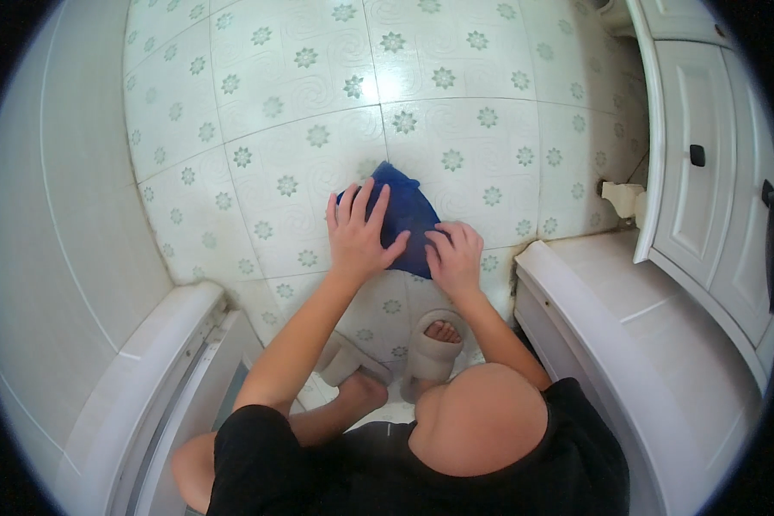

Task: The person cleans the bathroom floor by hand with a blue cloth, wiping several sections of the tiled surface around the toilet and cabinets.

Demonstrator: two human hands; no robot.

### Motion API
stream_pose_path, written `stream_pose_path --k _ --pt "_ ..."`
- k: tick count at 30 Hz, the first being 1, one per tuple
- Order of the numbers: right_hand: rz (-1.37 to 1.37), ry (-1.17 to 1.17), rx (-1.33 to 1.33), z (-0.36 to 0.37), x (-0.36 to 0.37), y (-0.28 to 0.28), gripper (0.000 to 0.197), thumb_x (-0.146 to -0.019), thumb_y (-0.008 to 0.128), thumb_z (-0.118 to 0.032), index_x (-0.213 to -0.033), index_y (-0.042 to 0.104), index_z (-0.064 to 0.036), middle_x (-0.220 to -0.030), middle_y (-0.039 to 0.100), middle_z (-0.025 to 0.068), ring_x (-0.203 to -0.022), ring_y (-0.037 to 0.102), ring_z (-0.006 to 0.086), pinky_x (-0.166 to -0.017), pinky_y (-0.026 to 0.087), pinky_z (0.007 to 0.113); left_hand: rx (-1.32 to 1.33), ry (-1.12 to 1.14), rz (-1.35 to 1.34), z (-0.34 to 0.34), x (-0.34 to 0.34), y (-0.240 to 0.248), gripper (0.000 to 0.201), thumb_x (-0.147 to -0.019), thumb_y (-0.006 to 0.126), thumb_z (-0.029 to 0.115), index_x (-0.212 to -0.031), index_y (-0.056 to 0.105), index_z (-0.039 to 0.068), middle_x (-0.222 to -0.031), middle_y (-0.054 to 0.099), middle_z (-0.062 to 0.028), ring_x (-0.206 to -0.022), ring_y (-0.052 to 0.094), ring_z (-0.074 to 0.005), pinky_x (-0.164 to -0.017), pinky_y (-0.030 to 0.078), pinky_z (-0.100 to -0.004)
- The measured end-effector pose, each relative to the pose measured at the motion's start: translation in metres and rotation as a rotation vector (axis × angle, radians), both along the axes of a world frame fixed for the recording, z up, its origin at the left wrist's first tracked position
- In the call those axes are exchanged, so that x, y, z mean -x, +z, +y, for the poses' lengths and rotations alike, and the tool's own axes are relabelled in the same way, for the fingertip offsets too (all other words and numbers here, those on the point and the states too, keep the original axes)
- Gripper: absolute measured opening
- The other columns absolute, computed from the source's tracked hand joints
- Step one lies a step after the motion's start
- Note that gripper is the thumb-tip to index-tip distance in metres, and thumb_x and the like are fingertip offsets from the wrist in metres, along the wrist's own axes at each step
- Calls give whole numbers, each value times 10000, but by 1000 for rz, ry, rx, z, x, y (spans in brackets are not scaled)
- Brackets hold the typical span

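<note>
A dark blue cloth (pixel 411 213) lies bunched on the tiled floor in front of my feet, one corner pointing away from me. Across its left side rests my left hand (pixel 357 234), palm down, with the fingers stretched and spread apart. My right hand (pixel 457 258) touches the cloth's right edge with its fingertips, its fingers lightly bent and apart. Neither hand grips the fabric. Some of the cloth is hidden under my left hand.
Pale floor tiles (pixel 318 136) with green flower patterns surround the cloth. White cabinets (pixel 692 163) stand on the right, near a cream pipe fitting (pixel 621 199). A door frame (pixel 181 370) with a track is at left, another frame (pixel 576 318) at right. My feet wear beige slippers (pixel 434 357).
</note>
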State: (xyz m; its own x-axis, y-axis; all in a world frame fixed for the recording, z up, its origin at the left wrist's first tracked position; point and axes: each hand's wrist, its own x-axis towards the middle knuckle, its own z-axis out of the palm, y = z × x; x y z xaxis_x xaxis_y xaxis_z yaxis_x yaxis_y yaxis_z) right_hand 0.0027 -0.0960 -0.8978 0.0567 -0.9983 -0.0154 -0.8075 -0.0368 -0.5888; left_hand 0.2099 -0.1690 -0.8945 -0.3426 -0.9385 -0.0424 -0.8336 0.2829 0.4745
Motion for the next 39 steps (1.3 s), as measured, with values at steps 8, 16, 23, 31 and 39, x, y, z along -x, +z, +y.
stream_pose_path --k 8,16,23,31,39 --pt "-479 -207 -150 -2 15 -17 281 -814 652 42 -1076 682 -57 -1204 690 148 -1185 601 377 -1045 469 456 -149 -239 214 23 21 -7 791 -752 832 340 -1453 589 68 -1486 585 -138 -1435 489 -349 -1222 305 -598" --pt "-50 -306 98 -18 43 -2 409 -895 615 -9 -1302 645 -27 -1489 588 192 -1414 506 422 -1186 372 519 -5 176 63 -65 4 5 777 -703 701 17 -1468 599 96 -1225 700 -187 -1177 638 -386 -1058 504 -433" --pt "186 -399 137 -37 62 -52 565 -990 573 -139 -1539 501 -26 -1604 489 201 -1528 389 427 -1257 248 598 167 19 142 -105 0 -27 751 -774 792 240 -1496 596 171 -1517 548 -215 -1396 522 -432 -1184 351 -646" --pt "127 -336 115 -28 69 -58 558 -1002 558 -175 -1537 513 -23 -1628 469 199 -1528 394 427 -1260 239 600 -143 -584 305 98 50 -34 533 -909 647 94 -1418 664 251 -1504 596 -102 -1407 563 -267 -1194 420 -537" --pt "174 -351 127 -30 61 -56 575 -999 585 -202 -1533 514 -2 -1630 464 209 -1528 392 435 -1256 253 595 217 170 69 -99 -71 -42 601 -833 673 38 -1429 659 113 -1478 621 -171 -1419 534 -398 -1200 360 -605"
